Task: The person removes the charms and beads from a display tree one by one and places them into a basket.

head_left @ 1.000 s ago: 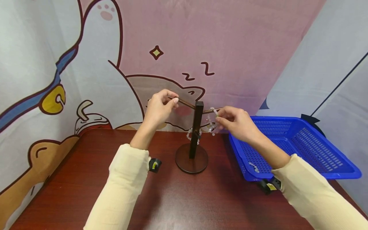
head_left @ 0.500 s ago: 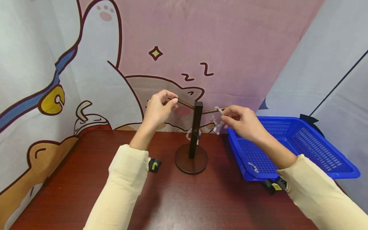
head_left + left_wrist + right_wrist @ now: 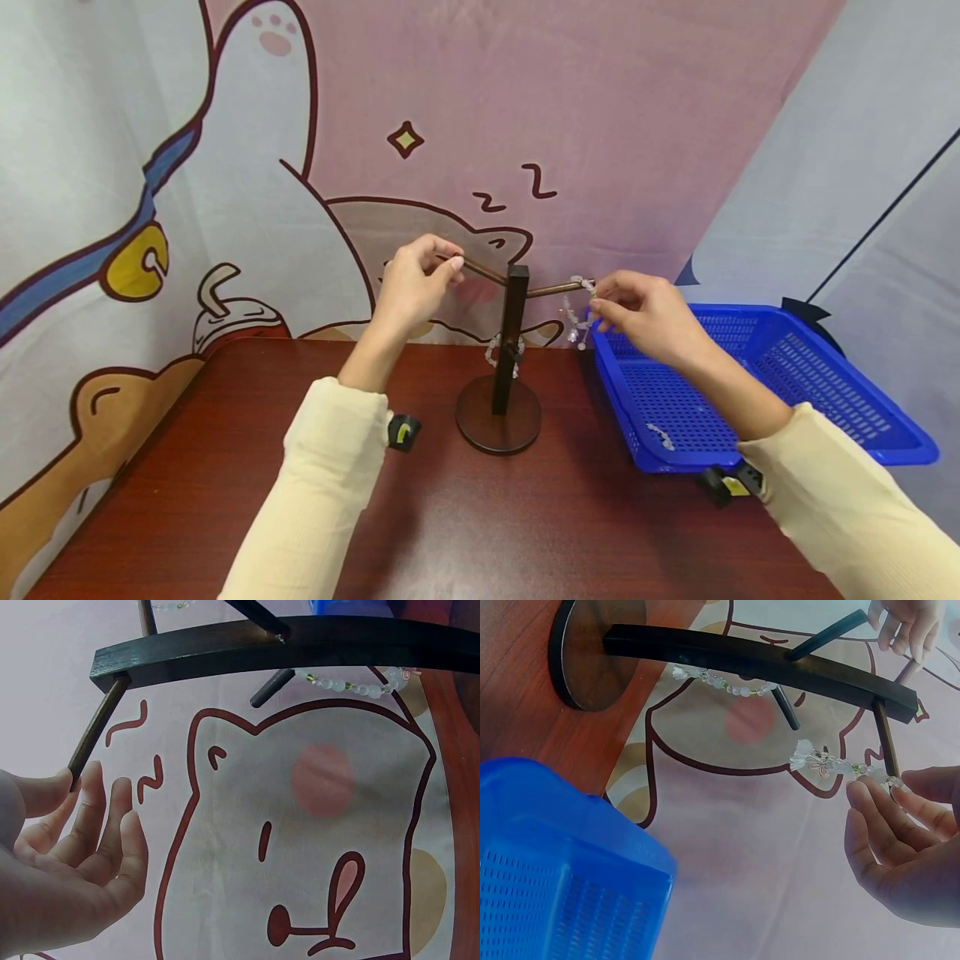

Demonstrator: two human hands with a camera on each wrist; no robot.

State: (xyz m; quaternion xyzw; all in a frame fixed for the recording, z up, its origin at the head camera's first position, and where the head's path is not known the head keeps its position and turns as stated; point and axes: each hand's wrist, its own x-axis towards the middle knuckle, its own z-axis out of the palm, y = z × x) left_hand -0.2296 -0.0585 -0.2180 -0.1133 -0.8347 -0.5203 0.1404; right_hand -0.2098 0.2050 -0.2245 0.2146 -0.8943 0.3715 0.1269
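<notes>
A dark wooden jewelry stand [image 3: 513, 333] with a round base stands upright on the table. My left hand [image 3: 420, 275] pinches the tip of its upper left peg [image 3: 97, 735] between thumb and index finger. At the end of the upper right peg [image 3: 553, 290], my right hand [image 3: 648, 317] pinches a clear beaded bracelet [image 3: 576, 312], whose charms dangle below. In the right wrist view that bracelet [image 3: 840, 766] loops at the peg's tip, right by the thumb and fingertips. Another beaded bracelet [image 3: 731, 684] hangs from a lower peg, partly behind the post.
To the right sits a blue plastic basket [image 3: 615, 392] with perforated walls, and a beaded bracelet [image 3: 660, 436] lies inside near its front left corner. The reddish-brown table [image 3: 300, 500] meets a cartoon-printed cloth [image 3: 637, 125] at the back.
My right hand has moved to the right along the upper right peg, drawing the bracelet from near the peg's middle to its tip. My left hand has stayed on the left peg.
</notes>
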